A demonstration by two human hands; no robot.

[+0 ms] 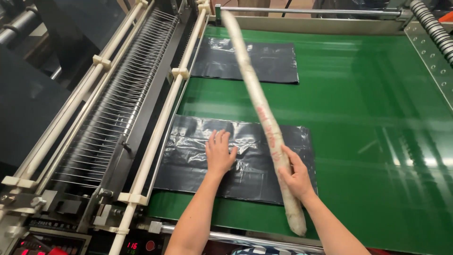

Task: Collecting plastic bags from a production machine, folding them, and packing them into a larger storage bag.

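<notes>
We see two flat stacks of black plastic bags on the green conveyor surface (368,141): a near stack of black plastic bags (188,156) at centre-left and a far stack of black plastic bags (269,61) beyond it, well apart. Our left hand (219,153) lies flat, fingers apart, on the near stack. Our right hand (295,174) has its grip clamped on a long, pale, paper-wrapped rod with faint red markings (257,101). The rod's long axis runs diagonally, its near end toward the lower right and its far end up and left, above both stacks. At the near left, a dark control panel with red lit digits (134,245) sits below the white-railed wire rack (113,108).
</notes>
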